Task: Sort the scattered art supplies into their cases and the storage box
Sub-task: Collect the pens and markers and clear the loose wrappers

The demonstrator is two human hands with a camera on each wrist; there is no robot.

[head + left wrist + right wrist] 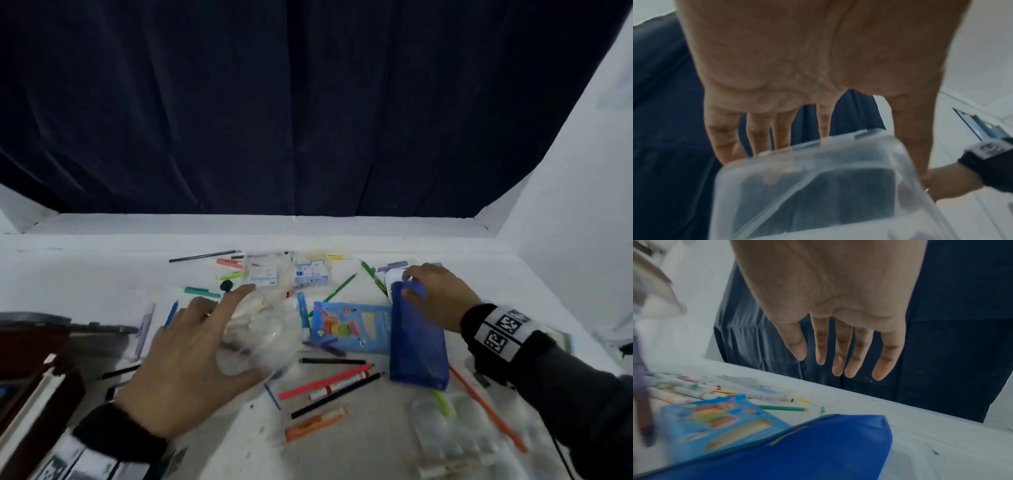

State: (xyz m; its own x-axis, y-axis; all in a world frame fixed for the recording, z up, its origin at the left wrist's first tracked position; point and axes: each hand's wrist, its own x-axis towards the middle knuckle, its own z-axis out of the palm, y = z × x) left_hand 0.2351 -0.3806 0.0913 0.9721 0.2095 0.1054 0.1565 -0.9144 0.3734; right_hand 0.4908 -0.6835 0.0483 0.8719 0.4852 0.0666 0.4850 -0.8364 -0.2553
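- Head view, far left: a dark case [37, 383] lies at the desk's [102, 274] left edge, partly out of frame; you cannot tell what is in it.
- Your left hand [191, 363] is spread over a clear plastic box [260, 332]. The fingers [758, 134] are nearly straight, tips on the far rim, thumb down its right side. The left wrist view shows a dark block inside, too blurred to name.
- Just right of it a light blue crayon carton [352, 327] lies flat, a window in its face; its contents are unclear.
- A blue pencil pouch [418, 335] overlaps the carton's right edge. Your right hand [435, 294] hangs over its far end; the right wrist view shows the fingers [838, 353] straight, holding nothing.
- Loose pens, markers and pencils lie all round these, including a green pencil [334, 293] behind the carton.
- Near right, a clear palette [445, 431] sits by the desk's front edge.
- Bare desk lies along the far edge under a dark curtain [308, 102], and at far left.
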